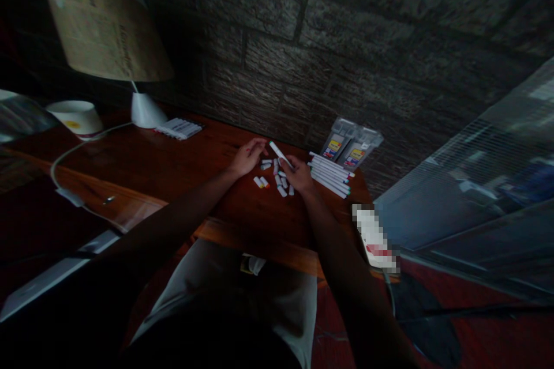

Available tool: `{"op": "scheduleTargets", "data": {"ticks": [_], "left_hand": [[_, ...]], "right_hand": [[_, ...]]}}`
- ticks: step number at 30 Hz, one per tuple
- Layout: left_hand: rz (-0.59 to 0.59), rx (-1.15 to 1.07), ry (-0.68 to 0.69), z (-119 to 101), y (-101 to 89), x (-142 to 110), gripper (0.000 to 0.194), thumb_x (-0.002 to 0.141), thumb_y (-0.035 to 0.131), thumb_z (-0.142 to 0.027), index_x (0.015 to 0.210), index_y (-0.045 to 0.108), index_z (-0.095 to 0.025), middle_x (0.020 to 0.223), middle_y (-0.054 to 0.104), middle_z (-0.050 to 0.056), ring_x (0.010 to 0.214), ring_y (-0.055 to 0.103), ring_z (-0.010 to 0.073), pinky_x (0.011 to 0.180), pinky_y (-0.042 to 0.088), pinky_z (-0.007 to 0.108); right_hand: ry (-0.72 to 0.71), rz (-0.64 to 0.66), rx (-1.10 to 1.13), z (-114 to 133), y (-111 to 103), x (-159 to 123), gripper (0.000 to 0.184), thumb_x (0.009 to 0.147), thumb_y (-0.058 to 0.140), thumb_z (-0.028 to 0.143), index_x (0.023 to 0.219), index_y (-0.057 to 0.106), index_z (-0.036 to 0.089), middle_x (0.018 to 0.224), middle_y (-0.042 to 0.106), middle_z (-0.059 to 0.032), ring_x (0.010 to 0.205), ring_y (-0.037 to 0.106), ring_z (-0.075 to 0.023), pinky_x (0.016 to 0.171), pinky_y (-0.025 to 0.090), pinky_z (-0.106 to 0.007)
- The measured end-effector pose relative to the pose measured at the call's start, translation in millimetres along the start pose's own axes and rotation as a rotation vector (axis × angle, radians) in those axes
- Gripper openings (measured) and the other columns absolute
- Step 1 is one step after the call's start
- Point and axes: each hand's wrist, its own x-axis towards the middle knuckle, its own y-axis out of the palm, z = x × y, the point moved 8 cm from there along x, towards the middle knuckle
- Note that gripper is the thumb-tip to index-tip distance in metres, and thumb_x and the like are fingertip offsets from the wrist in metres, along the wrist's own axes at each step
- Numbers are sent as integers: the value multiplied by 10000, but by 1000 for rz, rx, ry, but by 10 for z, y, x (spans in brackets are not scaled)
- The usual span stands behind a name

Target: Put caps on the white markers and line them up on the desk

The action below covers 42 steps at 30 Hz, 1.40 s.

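Note:
My right hand (299, 174) is closed on a white marker (280, 153) with a green end, which tilts up and to the left. Beside that green end is my left hand (248, 157), its fingers loosely bent and apart, with nothing visible in them. Several loose white marker caps (281, 190) with coloured ends lie on the wooden table between and below my hands. A pair of caps with yellow and orange ends (261, 183) sits a little to the left. Right of my right hand, a row of white markers (331, 176) lies side by side.
Two clear plastic cases (351, 144) stand behind the marker row. More markers (179, 128) lie near the lamp (146, 109). A white cup (75, 118) and a cord (54, 170) are at the left. A blurred white object (374, 237) lies at the table's right edge.

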Motion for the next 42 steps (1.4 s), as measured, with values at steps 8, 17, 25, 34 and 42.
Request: {"op": "scheduleTargets", "data": {"ticks": [8, 17, 25, 34, 42], "left_hand": [[-6, -16, -9, -16, 18, -15, 372, 945, 492, -511, 1075, 595, -179, 746, 694, 16, 673, 637, 143, 678, 513, 256], [-33, -12, 17, -76, -38, 4, 224, 905, 588, -390, 946, 612, -171, 765, 696, 15, 768, 681, 157, 799, 536, 293], [-21, -32, 24, -96, -19, -1, 213, 904, 586, -352, 1000, 612, -164, 793, 700, 24, 789, 680, 160, 807, 537, 308], [20, -17, 6, -61, 22, -14, 301, 912, 546, -478, 921, 616, -185, 742, 680, 15, 736, 651, 162, 761, 529, 297], [71, 4, -14, -29, 68, -34, 443, 898, 496, -626, 855, 613, -201, 669, 655, 1, 665, 619, 159, 667, 500, 273]], "right_hand": [[19, 44, -14, 36, 3, -19, 308, 879, 610, 497, 807, 716, 217, 718, 698, 15, 691, 639, -130, 611, 442, -212], [24, 83, 40, 120, 24, -50, 274, 888, 611, 473, 875, 715, 220, 784, 743, 7, 711, 663, -136, 671, 476, -222], [-4, 25, -56, 72, 3, -14, 380, 939, 512, 504, 777, 683, 207, 723, 699, -5, 689, 637, -136, 632, 434, -222], [1, 127, -71, 133, 49, -63, 454, 934, 502, 570, 756, 735, 224, 648, 670, 5, 643, 626, -135, 604, 407, -228], [-18, 133, -88, 115, 60, -62, 426, 923, 542, 541, 724, 724, 212, 639, 664, 17, 629, 605, -116, 571, 375, -210]]}}
